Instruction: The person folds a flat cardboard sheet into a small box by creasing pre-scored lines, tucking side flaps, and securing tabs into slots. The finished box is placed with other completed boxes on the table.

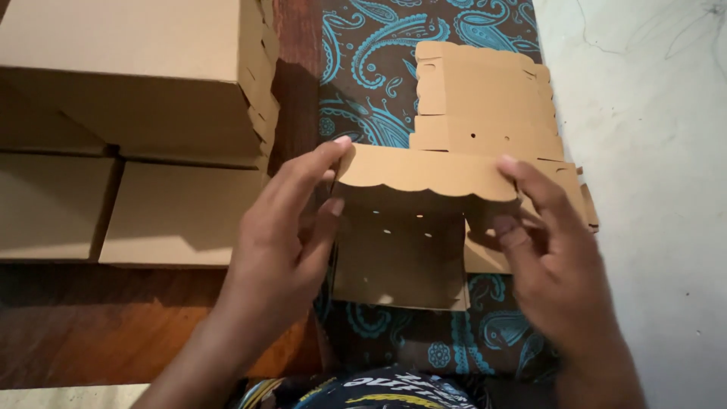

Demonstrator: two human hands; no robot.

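2 bare hands grip a die-cut cardboard box blank [454, 151] with scalloped edges, lying on a brown cloth with blue paisley print [371, 68]. Left hand [284, 227] pinches the raised scalloped flap [424, 173] at its left end; right hand [556, 257] pinches its right end. Folded cardboard boxes [136, 113] are stacked just left, on the wooden floor [91, 318].

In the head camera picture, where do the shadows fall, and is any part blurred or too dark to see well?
In the head view, the raised scalloped flap casts a shadow on the cardboard panel below it. The left hand and right hand look slightly soft. The stacked boxes darken the wooden surface beside them. No strong glare appears.
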